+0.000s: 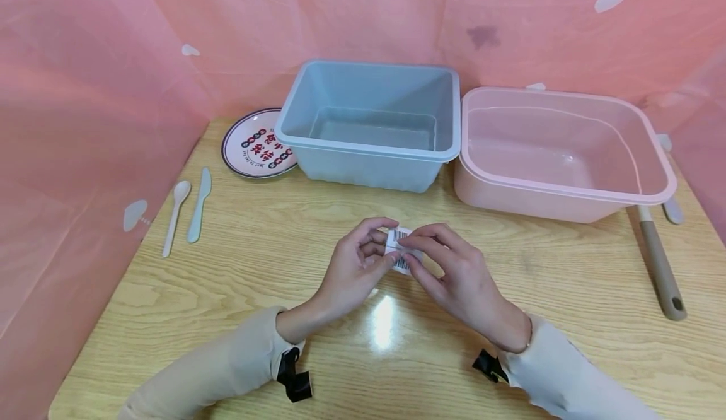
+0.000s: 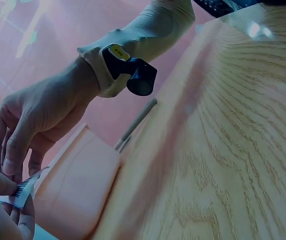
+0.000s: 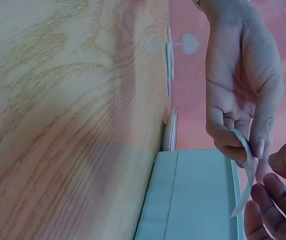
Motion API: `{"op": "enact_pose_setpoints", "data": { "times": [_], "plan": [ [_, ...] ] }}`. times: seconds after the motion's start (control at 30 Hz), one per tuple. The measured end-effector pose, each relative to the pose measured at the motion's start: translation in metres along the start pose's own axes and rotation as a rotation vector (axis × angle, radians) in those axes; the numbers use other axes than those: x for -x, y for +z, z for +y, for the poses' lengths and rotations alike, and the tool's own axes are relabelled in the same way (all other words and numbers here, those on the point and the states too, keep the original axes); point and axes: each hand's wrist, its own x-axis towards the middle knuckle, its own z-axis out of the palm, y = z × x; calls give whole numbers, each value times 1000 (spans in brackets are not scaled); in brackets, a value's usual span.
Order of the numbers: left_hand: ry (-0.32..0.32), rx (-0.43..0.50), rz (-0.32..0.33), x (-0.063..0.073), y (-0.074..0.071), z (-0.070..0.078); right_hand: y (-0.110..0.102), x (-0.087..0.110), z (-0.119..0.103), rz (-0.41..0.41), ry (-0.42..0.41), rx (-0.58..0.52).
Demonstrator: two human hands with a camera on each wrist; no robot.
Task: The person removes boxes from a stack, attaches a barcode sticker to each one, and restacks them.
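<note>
A small white sheet of barcode labels (image 1: 399,236) is held up between the two hands, over the middle of the table. My left hand (image 1: 353,268) pinches it by its left side, thumb in front and fingers behind. From the other side my right hand (image 1: 459,272) has its thumb and curled forefinger at the sheet's face, close together. The right wrist view catches the sheet (image 3: 247,175) edge-on and bent, with the left hand (image 3: 245,80) above it and the right fingertips (image 3: 270,187) at its edge. The left wrist view shows printed bars on the sheet (image 2: 23,192).
A grey-blue tub (image 1: 368,168) stands at the back, overlapping a printed plate (image 1: 249,155). Right of it is a pink tub (image 1: 527,199). A white spoon (image 1: 174,218) and pale green knife (image 1: 198,212) lie left; a brown-handled utensil (image 1: 660,268) lies right, partly hidden by the pink tub.
</note>
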Motion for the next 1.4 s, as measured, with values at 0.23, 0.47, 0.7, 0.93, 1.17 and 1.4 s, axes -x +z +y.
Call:
{"op": "enact_pose_setpoints", "data": {
  "times": [0.23,0.47,0.7,0.93,1.17,1.4],
  "plan": [
    [-11,8,3,2,0,3,0,2,1,-21,12,-7],
    [38,-20,-32,3,0,4,-2,4,4,-66,6,-32],
    [66,-48,-38,3,-3,5,-6,4,3,-121,21,-44],
    [65,-64,-22,2,-3,5,-4,2,2,-101,37,-48],
    [92,-74,-11,1,-2,6,0,2,5,-32,21,-36],
    [140,-108,-17,-1,-2,6,0,1,6,-6,78,-26]
  ]
}}
